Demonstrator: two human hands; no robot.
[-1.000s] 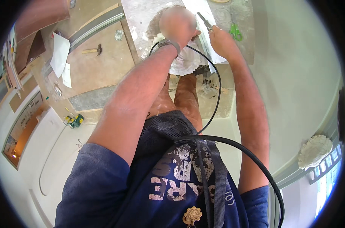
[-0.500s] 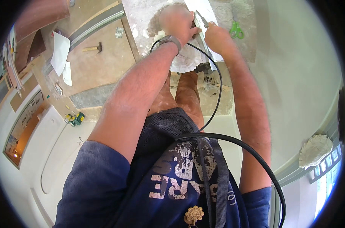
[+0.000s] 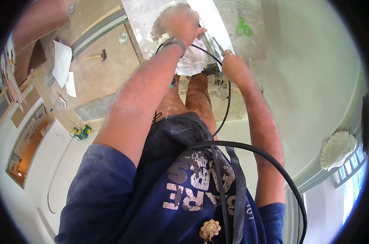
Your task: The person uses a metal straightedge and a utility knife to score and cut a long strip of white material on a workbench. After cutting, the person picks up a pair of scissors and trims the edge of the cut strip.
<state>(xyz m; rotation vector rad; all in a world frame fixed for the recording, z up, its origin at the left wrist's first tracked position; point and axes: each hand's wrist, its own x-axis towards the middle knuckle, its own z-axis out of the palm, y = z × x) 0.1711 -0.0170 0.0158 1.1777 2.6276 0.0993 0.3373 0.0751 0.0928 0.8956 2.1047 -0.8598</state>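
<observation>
This looks like a workshop, or a room used as one. The desk (image 3: 251,46) is stained and spattered with white, dry-looking marks, and green-handled scissors (image 3: 244,28) lie on it. To the left, a hammer (image 3: 97,56) rests on a dusty brown board (image 3: 115,75) beside a long curved strip (image 3: 99,30). Loose white sheets (image 3: 61,63) lie nearby, and long flat pieces (image 3: 12,77) stand bunched at the far left. A green tool (image 3: 83,132), perhaps a drill, sits lower down. A ruffled white form (image 3: 338,150), plaster-like, is at the right.
</observation>
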